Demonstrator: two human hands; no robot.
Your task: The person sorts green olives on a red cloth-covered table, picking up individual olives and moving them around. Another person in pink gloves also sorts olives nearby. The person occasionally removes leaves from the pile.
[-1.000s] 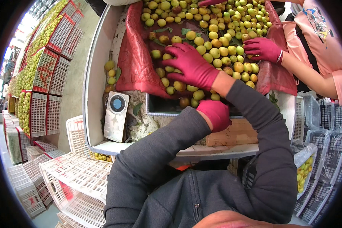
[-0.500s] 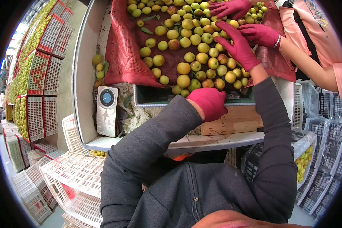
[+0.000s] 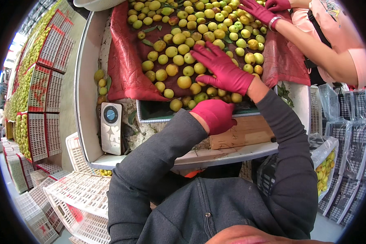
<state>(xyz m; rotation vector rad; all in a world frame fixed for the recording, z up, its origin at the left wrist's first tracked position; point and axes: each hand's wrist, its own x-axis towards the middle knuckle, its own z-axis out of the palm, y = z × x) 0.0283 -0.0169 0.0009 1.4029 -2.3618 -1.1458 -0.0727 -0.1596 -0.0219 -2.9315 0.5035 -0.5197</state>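
Note:
Round yellow-green fruit (image 3: 184,83), some with brown-red blotches, lie spread over a dark red mesh cloth (image 3: 130,77). My right hand (image 3: 223,71), in a crimson glove, reaches over them with fingers stretched apart, touching the fruit. My left hand (image 3: 214,116), gloved alike, is a closed fist at the near rim of a dark green tray (image 3: 150,112); whatever its fingers hold is hidden. Several fruits lie in the tray's opening just beyond that fist. At the far right, a co-worker's gloved hands (image 3: 258,10) rest on the fruit.
A silver phone (image 3: 111,128) lies at the sorting table's left side, near loose fruits (image 3: 101,82). Cardboard (image 3: 242,133) sits below the tray. White crates (image 3: 79,183) stand at the lower left, stacked fruit-filled crates (image 3: 38,89) farther left, and plastic-wrapped dark crates (image 3: 347,134) at right.
My right hand has moved left and nearer, over the middle fruit. The co-worker's hands have drawn away from it. My left fist keeps its place at the tray rim; the view has shifted slightly.

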